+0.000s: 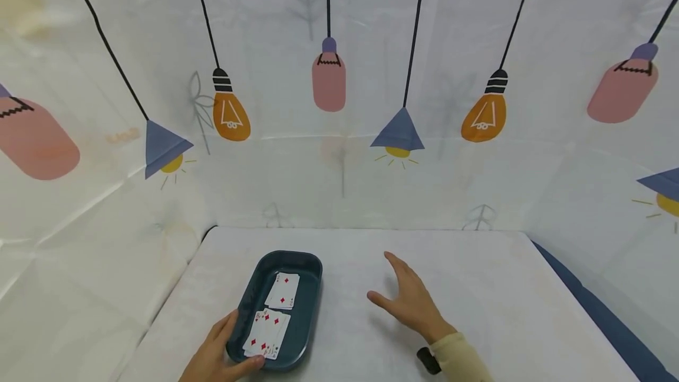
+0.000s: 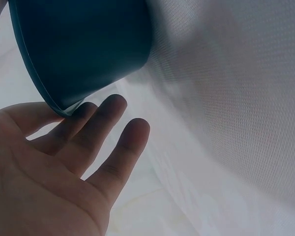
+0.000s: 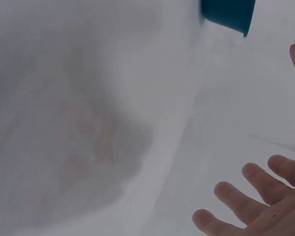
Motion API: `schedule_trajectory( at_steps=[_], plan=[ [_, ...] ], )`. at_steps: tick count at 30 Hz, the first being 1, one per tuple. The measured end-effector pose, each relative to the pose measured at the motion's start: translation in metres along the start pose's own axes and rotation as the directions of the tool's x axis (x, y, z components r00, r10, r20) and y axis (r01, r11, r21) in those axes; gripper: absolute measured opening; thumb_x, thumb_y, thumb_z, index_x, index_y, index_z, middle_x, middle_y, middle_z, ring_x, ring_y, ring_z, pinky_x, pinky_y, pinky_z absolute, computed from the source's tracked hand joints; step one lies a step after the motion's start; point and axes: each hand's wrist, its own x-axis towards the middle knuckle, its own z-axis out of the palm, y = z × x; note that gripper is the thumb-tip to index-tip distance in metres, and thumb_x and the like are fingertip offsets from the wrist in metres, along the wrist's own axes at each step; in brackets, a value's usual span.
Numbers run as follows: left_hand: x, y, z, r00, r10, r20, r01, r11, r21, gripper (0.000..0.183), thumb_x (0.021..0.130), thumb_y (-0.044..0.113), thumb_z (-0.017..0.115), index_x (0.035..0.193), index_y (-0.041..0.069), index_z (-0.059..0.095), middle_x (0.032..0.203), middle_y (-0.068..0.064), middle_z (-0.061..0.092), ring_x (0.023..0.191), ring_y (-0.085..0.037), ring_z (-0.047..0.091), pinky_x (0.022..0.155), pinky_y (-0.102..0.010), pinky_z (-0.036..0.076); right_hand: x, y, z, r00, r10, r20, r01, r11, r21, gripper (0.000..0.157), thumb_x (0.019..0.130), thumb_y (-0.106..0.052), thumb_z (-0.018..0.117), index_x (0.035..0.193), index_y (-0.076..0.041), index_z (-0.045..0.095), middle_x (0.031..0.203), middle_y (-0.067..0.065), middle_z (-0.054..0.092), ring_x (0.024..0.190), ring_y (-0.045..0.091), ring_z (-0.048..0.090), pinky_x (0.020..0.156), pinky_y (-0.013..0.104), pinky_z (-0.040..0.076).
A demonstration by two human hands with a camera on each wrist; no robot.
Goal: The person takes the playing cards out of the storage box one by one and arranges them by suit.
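Note:
A dark teal oblong tray [image 1: 306,311] stands on the left half of the white table. Two small groups of overlapping playing cards lie face up inside it, showing red diamonds: a far group [image 1: 283,291] and a near group [image 1: 267,333]. My left hand [image 1: 217,349] holds the tray's near left corner, thumb over the near rim and fingers along the left side. In the left wrist view the fingers [image 2: 113,110] reach along the outside of the tray wall. My right hand [image 1: 411,302] hovers to the right of the tray, fingers spread and holding nothing.
The white tabletop [image 1: 504,299] extends right of the tray. Behind and to the left hangs a pale sheet [image 1: 286,175] printed with lamps and bulbs. A dark blue strip [image 1: 599,311] runs along the right edge of the table.

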Motion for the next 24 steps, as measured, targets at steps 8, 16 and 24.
schedule_trajectory(
  at_steps=[8, 16, 24],
  plan=[
    [0.0, -0.001, 0.0, 1.0, -0.004, -0.003, 0.004, 1.0, -0.002, 0.124, 0.071, 0.065, 0.082, 0.154, -0.009, 0.028, 0.149, -0.035, 0.037, 0.121, -0.048, 0.052, 0.097, -0.067, 0.046, 0.011, -0.022, 0.012, 0.997, -0.037, 0.06, 0.036, 0.999, 0.03, 0.102, 0.08, -0.075, 0.068, 0.158, -0.018, 0.036, 0.159, 0.003, 0.04, 0.145, 0.03, 0.038, 0.115, 0.054, 0.035],
    [0.001, 0.001, 0.001, 1.0, -0.012, -0.007, 0.012, 1.0, 0.004, 0.125, 0.071, 0.066, 0.083, 0.154, -0.009, 0.028, 0.149, -0.035, 0.037, 0.12, -0.047, 0.052, 0.097, -0.067, 0.047, 0.022, -0.04, 0.022, 0.989, -0.119, 0.084, 0.118, 0.993, 0.024, 0.1, 0.081, -0.074, 0.068, 0.158, -0.018, 0.036, 0.158, 0.001, 0.042, 0.144, 0.028, 0.04, 0.116, 0.052, 0.035],
    [0.0, -0.003, 0.002, 1.0, 0.014, -0.003, -0.014, 0.999, -0.032, 0.122, 0.073, 0.062, 0.083, 0.155, -0.009, 0.028, 0.149, -0.033, 0.038, 0.119, -0.045, 0.053, 0.096, -0.066, 0.048, 0.028, -0.051, 0.034, 0.979, -0.164, 0.12, 0.163, 0.986, 0.014, 0.101, 0.081, -0.077, 0.065, 0.158, -0.019, 0.036, 0.158, 0.0, 0.042, 0.143, 0.03, 0.04, 0.115, 0.053, 0.036]
  ],
)
